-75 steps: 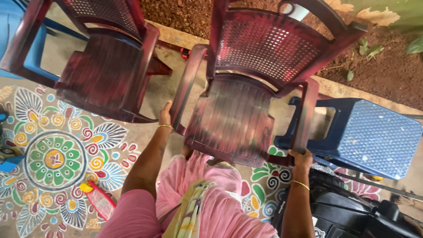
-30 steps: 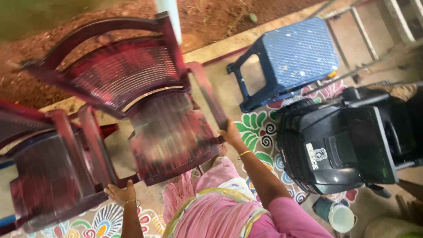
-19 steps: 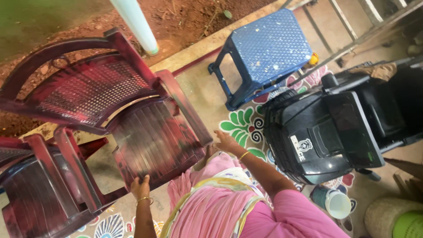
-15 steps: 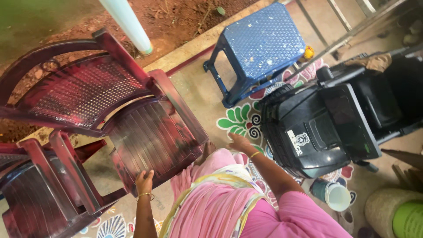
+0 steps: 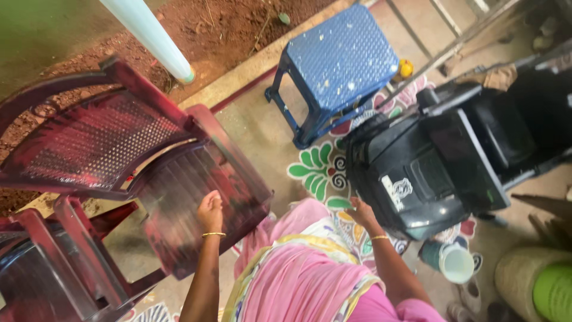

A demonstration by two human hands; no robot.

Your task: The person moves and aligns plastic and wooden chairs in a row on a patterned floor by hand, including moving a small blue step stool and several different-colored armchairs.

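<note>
Under our left hand, laid flat and loose on its seat, sits the maroon plastic chair, while our right hand hangs open, gripping nothing, beside the black scooter, blue stool beyond.

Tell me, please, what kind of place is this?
Probably a house's front porch or yard edge: a painted floral floor pattern, bare red soil past the curb, plastic chairs and a parked black scooter.

I see my pink dress, a yellow-green patterned scarf across it, and gold bangles on both wrists.
</note>
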